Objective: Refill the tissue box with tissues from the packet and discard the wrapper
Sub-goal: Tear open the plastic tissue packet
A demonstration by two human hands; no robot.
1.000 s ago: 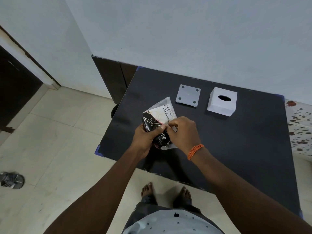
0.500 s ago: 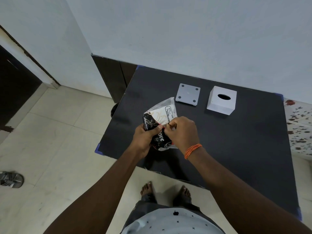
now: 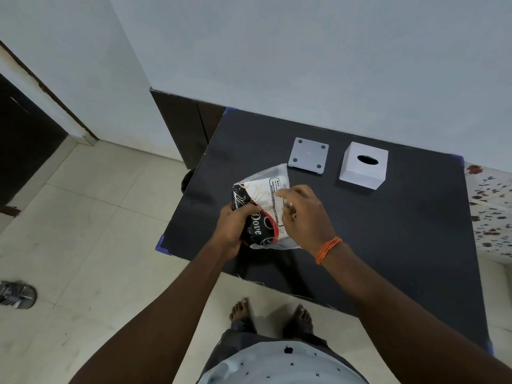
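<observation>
Nearest, left hand [image 3: 234, 227] clamped around dark lower end of crinkly black, red and white plastic tissue packet [image 3: 261, 209], held above near-left part of black tabletop [image 3: 388, 245]. Right hand [image 3: 303, 214], orange thread band [image 3: 328, 249] at wrist, fingertips pinching packet's clear right-side film. Farther back on tabletop: flat grey square base plate with four dark pads [image 3: 308, 155]; just right of it, apart, white cube tissue box with oval slot [image 3: 363, 165]. Beyond, pale wall [image 3: 304, 56].
</observation>
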